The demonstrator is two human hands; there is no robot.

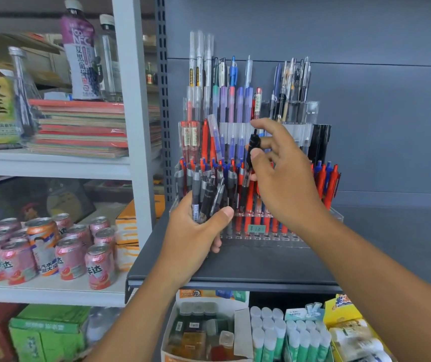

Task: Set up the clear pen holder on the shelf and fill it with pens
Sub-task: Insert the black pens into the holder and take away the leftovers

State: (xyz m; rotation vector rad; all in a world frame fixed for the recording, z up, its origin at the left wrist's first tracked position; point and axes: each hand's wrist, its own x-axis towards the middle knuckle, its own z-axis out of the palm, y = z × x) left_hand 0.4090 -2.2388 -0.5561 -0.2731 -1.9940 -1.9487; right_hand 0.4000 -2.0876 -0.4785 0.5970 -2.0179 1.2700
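Shop aisle. Dark grey metal shelf [261, 265] against grey back panel [378, 126]. Clear tiered pen holder [274, 237] stands on shelf, close to panel, tiers crowded with red, blue, purple pens. White rack [130, 100] to left: pink drink cans [70, 259], bottles [78, 56], stacked notebooks [83, 126]. Glue sticks [269, 335] on level below.

Left hand [196, 231] grips bundle of grey-black pens [209, 194], hiding holder's front-left corner. Right hand [279, 173] pinches one black pen [252, 150] upright over middle tiers, blocking pens behind.

Three white markers [199, 58] stand tallest, back row.

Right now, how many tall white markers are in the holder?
3, side by side at the back row's left end: left marker, middle marker, right marker. More may be hidden.
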